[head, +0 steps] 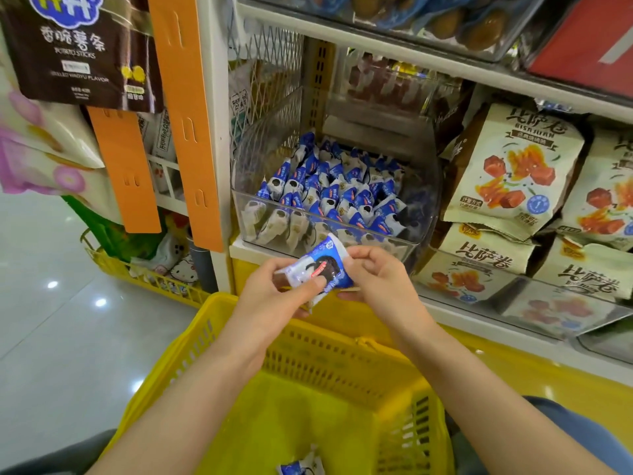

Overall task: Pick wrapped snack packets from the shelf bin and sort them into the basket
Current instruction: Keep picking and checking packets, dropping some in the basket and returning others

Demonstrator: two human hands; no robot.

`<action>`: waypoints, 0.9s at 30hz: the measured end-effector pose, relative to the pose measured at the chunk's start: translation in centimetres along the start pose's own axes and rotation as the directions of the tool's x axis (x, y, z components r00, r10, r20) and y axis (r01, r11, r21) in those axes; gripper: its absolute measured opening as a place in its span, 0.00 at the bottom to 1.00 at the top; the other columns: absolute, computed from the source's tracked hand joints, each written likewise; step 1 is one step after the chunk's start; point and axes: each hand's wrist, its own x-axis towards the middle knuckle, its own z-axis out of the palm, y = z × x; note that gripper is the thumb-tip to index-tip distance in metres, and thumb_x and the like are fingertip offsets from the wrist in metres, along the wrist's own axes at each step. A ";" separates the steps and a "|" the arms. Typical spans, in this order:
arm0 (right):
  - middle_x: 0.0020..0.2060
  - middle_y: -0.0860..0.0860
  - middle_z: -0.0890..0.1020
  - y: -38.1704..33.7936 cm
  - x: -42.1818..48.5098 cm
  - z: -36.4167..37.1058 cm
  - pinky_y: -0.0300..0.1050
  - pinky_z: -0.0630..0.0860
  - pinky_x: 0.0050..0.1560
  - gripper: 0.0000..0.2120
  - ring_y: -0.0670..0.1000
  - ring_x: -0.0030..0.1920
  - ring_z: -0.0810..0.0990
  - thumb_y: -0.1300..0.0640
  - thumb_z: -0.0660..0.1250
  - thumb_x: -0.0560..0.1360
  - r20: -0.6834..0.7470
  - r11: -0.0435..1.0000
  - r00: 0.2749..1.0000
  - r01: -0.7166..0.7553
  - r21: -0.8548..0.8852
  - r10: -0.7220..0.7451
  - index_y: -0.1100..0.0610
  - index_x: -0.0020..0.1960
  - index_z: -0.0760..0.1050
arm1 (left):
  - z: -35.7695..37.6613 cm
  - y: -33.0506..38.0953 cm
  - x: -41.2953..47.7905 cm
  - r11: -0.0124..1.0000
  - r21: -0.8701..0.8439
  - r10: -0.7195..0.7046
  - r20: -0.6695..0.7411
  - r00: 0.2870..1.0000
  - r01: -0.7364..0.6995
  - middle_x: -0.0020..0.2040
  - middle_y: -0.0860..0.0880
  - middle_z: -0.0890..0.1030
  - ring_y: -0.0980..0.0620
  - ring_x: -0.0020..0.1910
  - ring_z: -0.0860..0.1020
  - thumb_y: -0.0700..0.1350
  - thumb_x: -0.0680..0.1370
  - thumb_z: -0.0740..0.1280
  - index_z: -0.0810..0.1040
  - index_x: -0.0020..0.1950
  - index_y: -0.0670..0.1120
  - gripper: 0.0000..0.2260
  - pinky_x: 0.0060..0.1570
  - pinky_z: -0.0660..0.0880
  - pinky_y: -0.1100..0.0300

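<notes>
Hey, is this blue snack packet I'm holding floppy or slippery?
Probably light: the packet sits in fingertip pinches from the left hand and right hand. Its glossy wrapper looks somewhat slippery. Likely semi-stiff, since it spans both hands without sagging.

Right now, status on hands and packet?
Left hand and right hand both pinch a blue packet, over the yellow basket. Another packet lies in basket. Nothing in the way.

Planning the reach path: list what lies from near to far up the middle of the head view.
Blue-and-white wrapped packet on the floor of the yellow plastic basket → left hand and right hand pinching a second blue-and-white packet → clear plastic shelf bin full of such packets.
</notes>
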 end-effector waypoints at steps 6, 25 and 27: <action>0.40 0.51 0.82 0.3 -0.4 -0.1 0.32 0.77 0.33 0.08 0.41 0.33 0.80 0.53 0.58 0.80 0.175 0.981 0.982 -0.043 -0.191 0.077 0.55 0.49 0.74 | -0.6 0.3 0.0 0.995 0.035 0.097 -0.041 0.994 -0.096 0.45 0.50 0.82 0.67 0.31 0.78 0.43 0.74 0.69 0.76 0.56 0.46 0.12 0.26 0.68 0.76; 0.49 0.50 0.80 1.4 -1.0 0.6 0.34 0.78 0.43 0.11 0.47 0.45 0.82 0.58 0.67 0.75 0.245 0.976 0.962 0.158 -0.151 -0.118 0.53 0.56 0.71 | -0.5 0.2 -0.2 0.983 0.122 0.137 -0.007 0.991 -0.135 0.40 0.51 0.80 0.63 0.35 0.79 0.47 0.78 0.63 0.76 0.44 0.49 0.05 0.30 0.73 0.72; 0.50 0.50 0.79 1.6 -1.0 0.6 0.40 0.79 0.48 0.13 0.49 0.47 0.82 0.59 0.67 0.75 0.254 0.958 0.957 0.197 -0.210 -0.141 0.53 0.58 0.70 | -0.4 0.1 -0.1 0.986 0.126 0.110 -0.014 0.994 -0.107 0.41 0.50 0.81 0.59 0.37 0.79 0.46 0.78 0.64 0.76 0.44 0.50 0.04 0.32 0.75 0.70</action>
